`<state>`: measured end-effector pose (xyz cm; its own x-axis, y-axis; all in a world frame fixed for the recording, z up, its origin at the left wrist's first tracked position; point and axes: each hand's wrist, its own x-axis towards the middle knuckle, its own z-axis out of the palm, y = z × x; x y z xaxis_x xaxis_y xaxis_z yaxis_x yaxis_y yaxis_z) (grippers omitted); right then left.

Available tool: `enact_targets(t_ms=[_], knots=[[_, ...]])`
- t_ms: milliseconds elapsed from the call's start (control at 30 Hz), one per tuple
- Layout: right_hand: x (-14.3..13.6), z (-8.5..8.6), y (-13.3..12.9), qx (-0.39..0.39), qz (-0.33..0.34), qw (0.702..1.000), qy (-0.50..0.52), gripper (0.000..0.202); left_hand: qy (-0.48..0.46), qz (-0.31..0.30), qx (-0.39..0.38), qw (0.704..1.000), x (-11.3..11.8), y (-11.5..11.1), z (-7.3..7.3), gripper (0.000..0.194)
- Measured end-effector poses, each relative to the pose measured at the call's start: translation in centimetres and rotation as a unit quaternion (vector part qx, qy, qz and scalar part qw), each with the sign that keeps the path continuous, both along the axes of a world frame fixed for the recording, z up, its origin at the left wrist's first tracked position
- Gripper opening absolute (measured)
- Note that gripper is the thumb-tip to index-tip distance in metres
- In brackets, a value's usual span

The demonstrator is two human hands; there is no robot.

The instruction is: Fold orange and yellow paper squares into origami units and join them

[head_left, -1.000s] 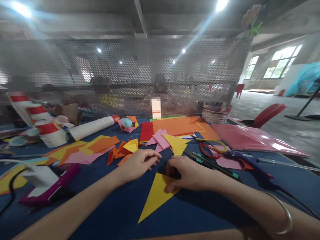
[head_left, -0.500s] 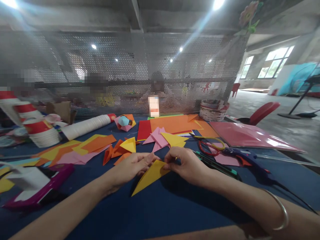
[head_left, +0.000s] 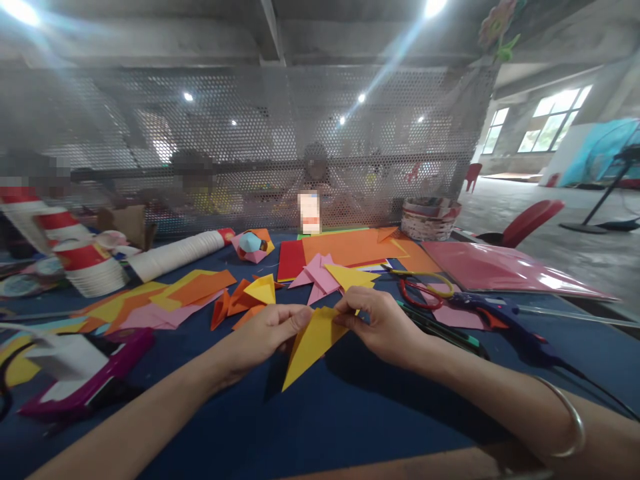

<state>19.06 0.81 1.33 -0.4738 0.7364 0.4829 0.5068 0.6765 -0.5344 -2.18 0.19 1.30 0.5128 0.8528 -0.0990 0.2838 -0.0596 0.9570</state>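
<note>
A folded piece of yellow paper (head_left: 315,343) is held between my two hands just over the dark blue tabletop (head_left: 240,427), one long point aimed down and left. My left hand (head_left: 275,337) pinches its upper left edge, thumb on top. The thumb and fingers of my right hand (head_left: 377,320) are closed on its upper right corner; the fingertips partly cover that corner. Just beyond lie folded pink paper pieces (head_left: 320,277) and a flat yellow folded piece (head_left: 347,275). Orange and yellow folded pieces (head_left: 245,297) rest behind my left hand.
Scissors (head_left: 435,290), a glue gun (head_left: 505,317) and a green-black cutter (head_left: 445,330) lie to the right. Coloured paper sheets (head_left: 345,248) and a woven basket (head_left: 430,220) stand farther back. At left are paper cups (head_left: 90,267) and a purple holder with a white charger (head_left: 117,373).
The yellow paper has turned steeper, its lower tip shifting right, and more of its folded top shows. My left thumb now presses its left edge. The view has shifted slightly.
</note>
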Motion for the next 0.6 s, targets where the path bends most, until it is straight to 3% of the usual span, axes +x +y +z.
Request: enact_targets(t_ms=[333, 600], knots=[[-0.08, -0.12, 0.09, 0.030, 0.008, 0.999, 0.021, 0.016, -0.004, 0.048, 0.072, 0.996, 0.06, 0.16, -0.02, 0.047], [-0.07, -0.42, -0.19, 0.051, 0.027, 0.998, 0.040, 0.019, -0.003, 0.014, 0.069, 0.998, 0.35, -0.33, 0.35, 0.048]])
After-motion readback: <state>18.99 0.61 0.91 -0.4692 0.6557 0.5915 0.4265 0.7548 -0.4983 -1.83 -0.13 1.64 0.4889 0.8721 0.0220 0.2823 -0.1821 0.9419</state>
